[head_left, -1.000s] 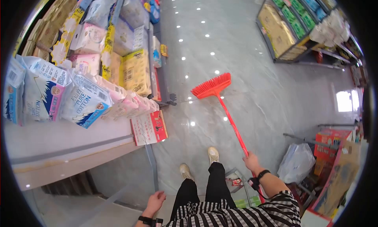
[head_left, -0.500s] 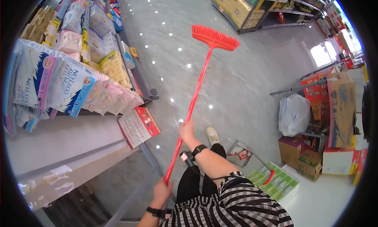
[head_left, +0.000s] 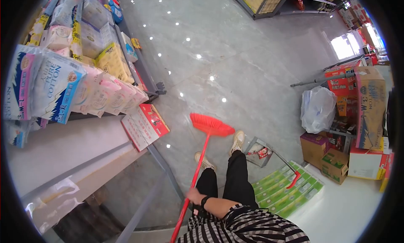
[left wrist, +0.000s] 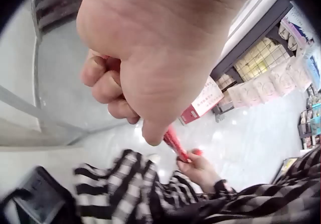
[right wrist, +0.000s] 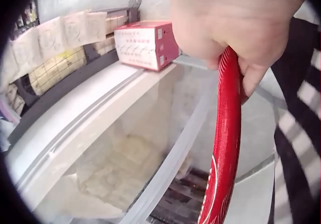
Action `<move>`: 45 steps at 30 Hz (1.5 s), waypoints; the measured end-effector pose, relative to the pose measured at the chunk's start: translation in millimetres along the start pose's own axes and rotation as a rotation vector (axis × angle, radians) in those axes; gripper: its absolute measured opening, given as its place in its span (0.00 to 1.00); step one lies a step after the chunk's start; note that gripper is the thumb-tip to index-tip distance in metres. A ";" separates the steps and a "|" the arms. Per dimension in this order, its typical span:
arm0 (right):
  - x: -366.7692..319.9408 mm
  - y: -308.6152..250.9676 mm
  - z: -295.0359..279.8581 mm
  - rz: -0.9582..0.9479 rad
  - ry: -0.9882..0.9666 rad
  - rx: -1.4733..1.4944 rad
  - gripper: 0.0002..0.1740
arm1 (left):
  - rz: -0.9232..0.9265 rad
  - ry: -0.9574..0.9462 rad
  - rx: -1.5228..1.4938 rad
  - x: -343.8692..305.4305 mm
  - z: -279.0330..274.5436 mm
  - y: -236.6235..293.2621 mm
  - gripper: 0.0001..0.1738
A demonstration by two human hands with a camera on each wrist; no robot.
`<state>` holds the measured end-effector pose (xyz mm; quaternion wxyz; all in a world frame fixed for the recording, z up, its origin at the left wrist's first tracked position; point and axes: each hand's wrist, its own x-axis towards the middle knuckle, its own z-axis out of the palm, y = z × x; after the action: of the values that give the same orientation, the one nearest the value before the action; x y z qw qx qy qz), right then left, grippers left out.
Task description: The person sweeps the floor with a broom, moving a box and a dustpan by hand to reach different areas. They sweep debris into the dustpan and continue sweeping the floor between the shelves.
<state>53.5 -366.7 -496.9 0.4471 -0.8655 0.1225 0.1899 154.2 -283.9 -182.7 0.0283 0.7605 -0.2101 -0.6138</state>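
Note:
A red broom [head_left: 209, 126] has its bristle head on the floor just ahead of the shoes, its handle slanting back past the legs. My right hand [head_left: 195, 196] grips the handle partway down. In the right wrist view that hand [right wrist: 233, 38] is curled round the red handle [right wrist: 225, 128]. The left hand is outside the head view; in the left wrist view it [left wrist: 145, 58] has its fingers curled round the upper part of the handle [left wrist: 173, 142], with the right hand [left wrist: 198, 171] lower down.
Shelves with packaged goods [head_left: 94, 93] stand at the left, a red-and-white box [head_left: 146, 127] at their corner. A long-handled dustpan [head_left: 259, 152] lies right of the feet beside green packs [head_left: 286, 188]. Cartons [head_left: 370, 108] and a white bag [head_left: 317, 109] are at the right.
The broom head has come back from far out on the floor to near the feet. The left hand took hold of the handle earlier and has since dropped out of the head view.

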 end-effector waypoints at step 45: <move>-52.4 116.9 -397.3 0.573 0.163 1.389 0.15 | -0.310 -0.081 -0.505 128.8 -55.5 373.1 0.16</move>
<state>48.9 -757.1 -349.2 0.8125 -0.3303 0.4668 0.1131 120.8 -681.0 -175.6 0.1140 0.7272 0.0669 -0.6736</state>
